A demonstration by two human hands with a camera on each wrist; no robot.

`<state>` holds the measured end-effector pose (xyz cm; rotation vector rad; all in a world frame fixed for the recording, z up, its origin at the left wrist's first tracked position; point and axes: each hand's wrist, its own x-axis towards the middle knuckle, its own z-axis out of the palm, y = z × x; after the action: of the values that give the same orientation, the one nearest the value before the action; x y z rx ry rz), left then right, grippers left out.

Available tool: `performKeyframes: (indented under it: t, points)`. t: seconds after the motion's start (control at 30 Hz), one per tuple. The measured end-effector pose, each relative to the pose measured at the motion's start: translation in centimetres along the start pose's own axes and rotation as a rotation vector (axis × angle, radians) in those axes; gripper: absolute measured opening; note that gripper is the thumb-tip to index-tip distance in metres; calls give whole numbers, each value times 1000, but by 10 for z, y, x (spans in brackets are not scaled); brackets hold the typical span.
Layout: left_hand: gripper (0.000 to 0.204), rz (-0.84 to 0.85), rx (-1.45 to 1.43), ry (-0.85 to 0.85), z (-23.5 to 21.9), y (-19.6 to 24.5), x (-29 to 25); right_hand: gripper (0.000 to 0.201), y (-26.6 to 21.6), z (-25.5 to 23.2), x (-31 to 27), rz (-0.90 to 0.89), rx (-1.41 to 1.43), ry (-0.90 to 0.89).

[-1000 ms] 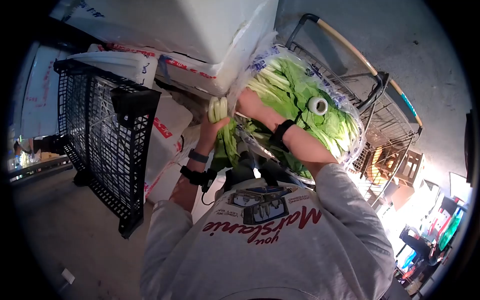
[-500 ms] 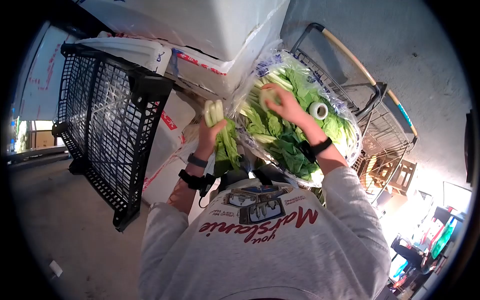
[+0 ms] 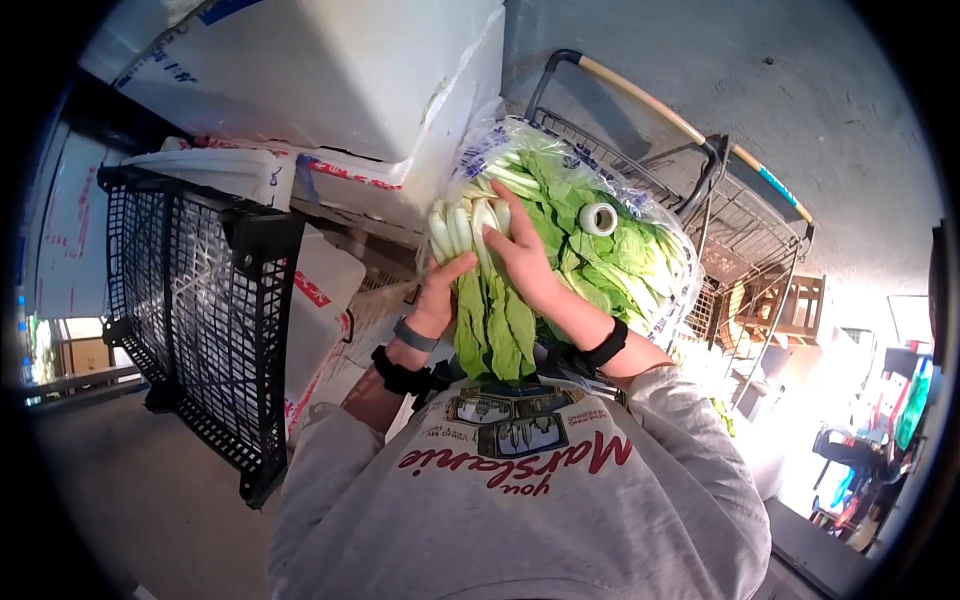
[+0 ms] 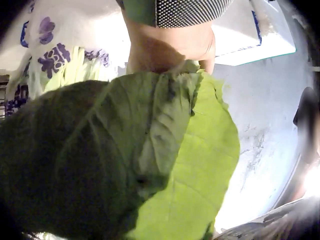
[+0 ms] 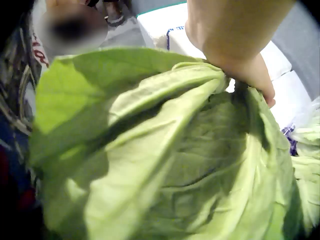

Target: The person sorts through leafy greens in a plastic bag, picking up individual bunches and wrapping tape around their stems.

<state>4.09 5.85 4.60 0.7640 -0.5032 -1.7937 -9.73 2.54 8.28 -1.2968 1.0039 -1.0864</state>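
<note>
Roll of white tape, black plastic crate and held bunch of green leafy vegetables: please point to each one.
roll of white tape (image 3: 598, 218), head view, on its outer ring.
black plastic crate (image 3: 190, 300), head view, on its mesh wall.
bunch of green leafy vegetables (image 3: 492, 320), head view, on the hanging leaves.

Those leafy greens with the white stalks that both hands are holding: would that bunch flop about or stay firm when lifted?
Probably both. The bunch of greens is gripped at its white stalks by the left hand and right hand, and those look firm. The leaves hang limp below, so they would likely flop and bruise easily. It seems light.
</note>
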Motion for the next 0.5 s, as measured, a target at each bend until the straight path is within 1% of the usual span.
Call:
performKeyframes:
  t: [0.07, 0.1, 0.13, 0.17, 0.2, 0.23, 0.3, 0.33, 0.4, 0.43, 0.47, 0.5]
  points:
    - [52, -24, 94, 6, -1, -9, -1, 63, 13, -2, -3, 78, 424, -92]
    - [52, -33, 94, 6, -5, -17, 0, 67, 22, -5, -2, 94, 403, -157]
    - [52, -40, 114, 39, -8, -25, 2, 67, 31, -6, -2, 97, 404, -150]
    - [51, -46, 134, 70, -11, -31, 4, 66, 40, -6, -2, 118, 232, -101]
    - [51, -53, 134, 66, -9, -33, 7, 66, 42, -7, -1, 138, 59, -50]
    - [51, -60, 121, 77, -7, -35, 10, 66, 43, -8, 1, 140, 57, -43]
    - [51, -70, 104, 85, -8, -40, 14, 63, 43, -12, 6, 244, -624, -70]
    - [49, -76, 127, 110, -13, -43, 17, 63, 52, -16, 12, 244, -627, -71]
    - [48, -79, 148, 140, -23, -41, 18, 60, 76, -23, 25, 405, -27, -241]
    - [47, -162, 24, 94, -27, -35, 15, 53, 27, -27, 28, 609, 81, -277]
    - [45, -245, -100, 50, -33, -28, 10, 46, 53, -39, 41, 415, -88, -327]
    - [47, -207, -30, 49, -41, -20, 6, 43, 51, -41, 52, 326, -369, -284]
